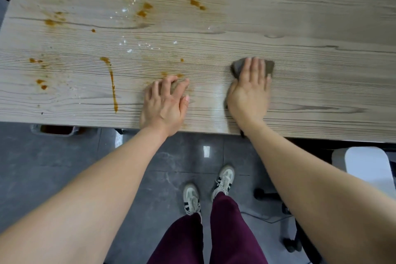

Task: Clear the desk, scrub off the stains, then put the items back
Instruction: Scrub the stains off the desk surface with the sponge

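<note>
A pale wood-grain counter [300, 17] fills the upper half of the view, its near edge running across the middle. Orange-brown stains [111, 83] are scattered over its left half, from ten o'clock round to eight o'clock of the frame: a long thin drip running toward the near edge, blotches near the far left corner, and smaller spots toward twelve o'clock. Small wet droplets [128, 45] glint among them.

Below the counter edge lies a dark grey tiled floor [42, 167]. At three to four o'clock stands a white office chair [366, 167] on a black wheeled base. At six o'clock are the person's maroon trousers [231, 231] and pale sneakers [192, 198] with dark stripes. A metal-rimmed bin [55, 130] peeks out under the counter at eight o'clock.

The right hand [248, 92] lies flat on a grey-brown cleaning cloth [269, 67], fingers straight and pressing it onto the counter just right of centre; the cloth shows beyond the fingertips and at both sides.

The left hand [165, 103] rests on the counter just left of centre, well apart from the cloth, its fingers spread and loosely bent, holding nothing, its fingertips beside a faint stain.
</note>
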A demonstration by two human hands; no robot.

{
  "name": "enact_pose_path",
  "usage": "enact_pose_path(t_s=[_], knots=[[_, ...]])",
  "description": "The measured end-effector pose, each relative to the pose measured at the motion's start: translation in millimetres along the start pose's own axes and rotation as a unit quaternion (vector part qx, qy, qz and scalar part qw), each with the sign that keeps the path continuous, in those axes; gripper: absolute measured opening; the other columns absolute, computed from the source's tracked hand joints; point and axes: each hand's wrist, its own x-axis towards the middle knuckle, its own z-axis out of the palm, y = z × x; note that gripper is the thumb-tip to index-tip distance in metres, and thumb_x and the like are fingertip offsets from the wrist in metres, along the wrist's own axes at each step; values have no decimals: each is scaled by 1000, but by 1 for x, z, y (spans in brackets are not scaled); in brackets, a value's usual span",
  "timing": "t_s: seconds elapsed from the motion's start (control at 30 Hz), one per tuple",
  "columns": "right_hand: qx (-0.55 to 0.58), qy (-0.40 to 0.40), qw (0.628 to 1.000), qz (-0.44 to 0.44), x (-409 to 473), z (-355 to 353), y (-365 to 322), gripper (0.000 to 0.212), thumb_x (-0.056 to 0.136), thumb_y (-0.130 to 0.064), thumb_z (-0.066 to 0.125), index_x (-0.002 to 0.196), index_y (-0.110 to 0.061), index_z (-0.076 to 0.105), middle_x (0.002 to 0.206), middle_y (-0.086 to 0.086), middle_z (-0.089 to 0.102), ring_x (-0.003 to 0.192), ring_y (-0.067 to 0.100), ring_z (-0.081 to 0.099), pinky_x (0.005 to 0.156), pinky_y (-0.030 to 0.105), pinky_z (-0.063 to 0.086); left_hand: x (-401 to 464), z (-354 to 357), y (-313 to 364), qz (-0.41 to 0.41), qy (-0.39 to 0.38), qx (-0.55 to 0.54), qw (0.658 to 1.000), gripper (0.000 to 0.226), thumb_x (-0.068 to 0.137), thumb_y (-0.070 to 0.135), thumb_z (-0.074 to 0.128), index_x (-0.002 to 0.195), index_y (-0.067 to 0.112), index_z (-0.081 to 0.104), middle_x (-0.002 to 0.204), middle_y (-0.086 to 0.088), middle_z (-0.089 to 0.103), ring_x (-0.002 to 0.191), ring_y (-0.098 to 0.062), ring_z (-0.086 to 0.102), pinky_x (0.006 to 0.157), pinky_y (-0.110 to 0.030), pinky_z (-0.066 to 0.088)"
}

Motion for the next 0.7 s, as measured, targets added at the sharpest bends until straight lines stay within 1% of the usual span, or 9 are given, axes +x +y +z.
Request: enact_pose_path(t_s=[0.07,0.13,0.23,0.27,0.3,0.43,0.5,0.6,0.7], knots=[[13,-18,997,-70,-9,7,-27,59,98,-26,30,152,-11,9,159,6,6,147,19,-1,117,36,-5,0,0,1,2,1,-3,1000,43,96,36,37,139,27,40,138,-7,36,117,-29,35,104,-44,24],[26,-44,991,-126,-12,7,-41,58,99,-27,30,152,-13,10,159,3,6,147,16,-2,116,33,-5,0,1,2,0,4,-3,1000,43,96,35,38,138,27,41,138,-7,37,116,-30,36,104,-45,24],[35,-72,979,-186,-6,1,-26,56,101,-30,29,152,-14,11,159,1,7,147,15,-1,116,31,-4,-1,1,2,0,8,-10,1000,43,96,34,40,138,25,43,137,-9,38,116,-32,37,104,-46,24],[34,-72,979,-187,-2,-2,-15,56,101,-30,28,152,-14,11,159,2,7,147,15,0,116,31,-4,-1,0,2,0,6,-13,1000,43,96,34,40,138,25,42,138,-9,38,116,-32,36,104,-46,23],[31,-67,983,-167,2,-6,-2,56,101,-29,27,152,-13,11,159,3,7,147,16,0,116,32,-3,0,-1,1,0,2,-16,1000,44,96,35,40,139,25,42,138,-9,37,117,-32,36,104,-46,22],[24,-56,998,-26,18,-19,44,56,101,-25,27,152,-11,8,160,6,4,147,18,-2,119,35,-2,4,-5,-1,4,-14,-37,999,43,96,36,40,137,25,42,136,-8,37,116,-29,37,105,-44,24],[15,-48,999,15,23,-18,49,56,101,-26,26,152,-11,8,160,5,3,147,18,-3,119,36,-2,13,-7,-2,3,9,-64,998,40,95,34,42,134,23,46,130,-7,42,113,-27,40,102,-41,27],[1,-22,999,28,24,-15,45,55,101,-25,28,151,-11,11,159,6,7,147,20,0,118,37,-1,39,-12,-6,-13,55,-80,995,37,95,30,44,130,20,49,127,-7,46,111,-27,42,96,-39,31],[-12,-18,999,23,24,-13,46,56,100,-25,29,151,-11,12,159,6,8,147,20,2,118,37,1,61,-7,-16,-27,63,-66,995,39,96,31,40,134,21,46,132,-5,44,114,-27,40,98,-39,32]])
